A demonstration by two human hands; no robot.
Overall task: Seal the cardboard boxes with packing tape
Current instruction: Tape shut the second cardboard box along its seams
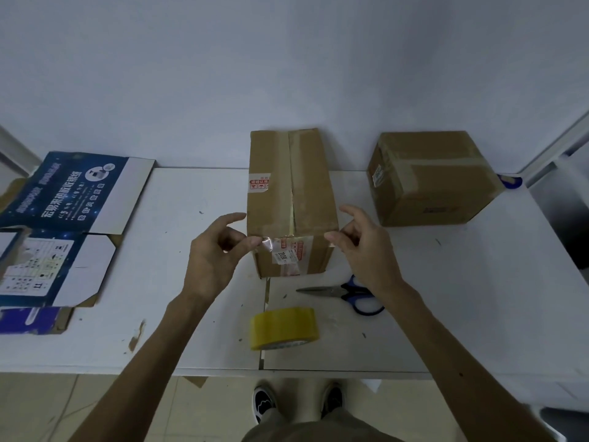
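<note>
Hands, left [216,253] and right [366,250], pinching clear tape strip [271,243] taut at brown cardboard box's [287,186] near edge; best laid level.

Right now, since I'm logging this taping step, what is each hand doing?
Left hand: pinching the left end of the tape strip.
Right hand: pinching the right end, at the near top edge of the box.

white table [191,193] | plain pale wall [287,59] | tiled floor [47,406] | dim light

centre box [306,186]: seam taped | tape strip [270,243]: its front edge | right box [439,183]: taped | tape roll [283,327]: yellow
</note>
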